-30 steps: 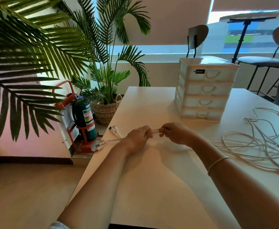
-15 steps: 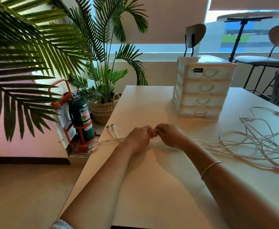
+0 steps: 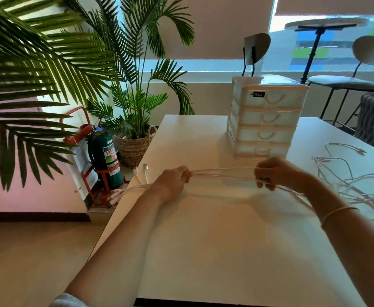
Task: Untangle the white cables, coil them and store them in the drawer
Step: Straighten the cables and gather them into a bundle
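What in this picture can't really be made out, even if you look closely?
- How many white cables run between the hands: the strands blur together in the head view.
- What the right hand fingers do: they curl under the palm.
- The loose cable pile: cut by the right edge.
- Drawer unit contents: frosted fronts, all shut.
- Plug types: too small.

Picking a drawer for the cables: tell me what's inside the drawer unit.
The drawer unit has four drawers, all closed; their frosted fronts hide any contents. Only handles and a black label show.
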`<state>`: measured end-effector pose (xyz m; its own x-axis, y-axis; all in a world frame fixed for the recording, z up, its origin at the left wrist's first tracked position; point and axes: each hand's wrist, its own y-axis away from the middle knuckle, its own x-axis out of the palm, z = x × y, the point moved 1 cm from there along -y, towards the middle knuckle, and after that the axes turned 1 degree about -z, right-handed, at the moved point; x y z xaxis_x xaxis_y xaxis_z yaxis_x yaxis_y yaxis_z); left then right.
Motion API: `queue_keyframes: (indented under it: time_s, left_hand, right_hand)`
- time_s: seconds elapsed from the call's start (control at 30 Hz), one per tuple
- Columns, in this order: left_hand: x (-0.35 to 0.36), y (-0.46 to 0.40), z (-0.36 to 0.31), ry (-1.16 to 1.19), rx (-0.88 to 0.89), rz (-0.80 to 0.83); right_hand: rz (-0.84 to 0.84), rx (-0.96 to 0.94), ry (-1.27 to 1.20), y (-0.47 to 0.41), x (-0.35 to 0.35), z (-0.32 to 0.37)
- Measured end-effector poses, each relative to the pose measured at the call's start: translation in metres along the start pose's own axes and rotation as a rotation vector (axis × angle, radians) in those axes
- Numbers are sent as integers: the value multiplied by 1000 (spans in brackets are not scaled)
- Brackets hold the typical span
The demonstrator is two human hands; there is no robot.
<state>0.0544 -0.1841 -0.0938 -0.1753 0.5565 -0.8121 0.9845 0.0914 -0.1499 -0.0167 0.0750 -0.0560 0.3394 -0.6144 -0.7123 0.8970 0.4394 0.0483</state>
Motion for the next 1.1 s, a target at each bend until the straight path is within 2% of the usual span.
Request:
queue_keyframes:
  time_s: [0.17,0.23,0.3,0.47,0.57,0.8,0.93,1.1]
  left_hand:
    - [3,-1,-4,-9,7,8]
    - [3,-1,-3,-11,4,8]
    - [3,-1,-4,-16,4,5]
    - [2,1,-4,-30,25,16]
    - [1,1,-5,-35,26,22]
    - [0,2,-5,-39,21,-16]
    - [1,4,-10,-50,41,43]
    - [-1,6,-10,-44,34,67]
  right_hand:
    - [-82,186,230,3,-26,-22]
    - [-18,253,373,2,-24,-15]
    - [15,198,521,0,-17,-1]
    - [-93,-124,444,-13,27,46]
    - [0,-227,440,-21,58,73]
    - [287,-62,201,-18,68,68]
    - [281,-67,315,-19,63,73]
    - [187,-53,196,-25,67,69]
